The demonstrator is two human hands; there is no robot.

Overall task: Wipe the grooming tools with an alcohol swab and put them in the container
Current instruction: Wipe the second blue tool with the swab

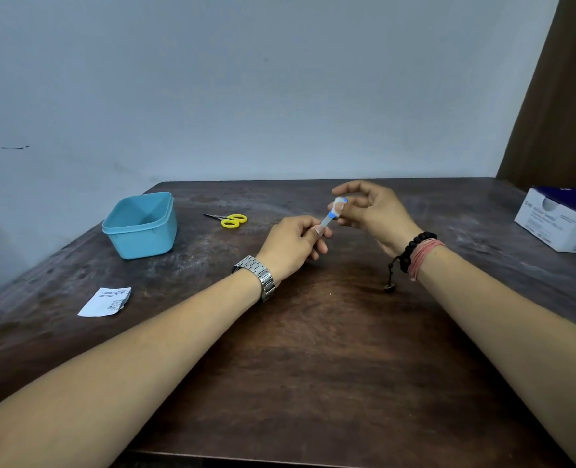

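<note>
Above the middle of the dark wooden table (313,332), my left hand (293,246) pinches the lower end of a slim grooming tool with blue accents (328,219). My right hand (369,211) holds a thin white swab (340,205) wrapped around the tool's upper end, thumb and fingers curled on it. Small scissors with yellow handles (230,220) lie on the table beyond my left hand. A light blue plastic container (141,226) stands open at the back left; nothing shows inside it.
A torn white swab wrapper (105,301) lies on the left of the table. A white and blue box of swabs (563,217) sits at the far right edge. A pale wall runs behind the table, a brown panel at right.
</note>
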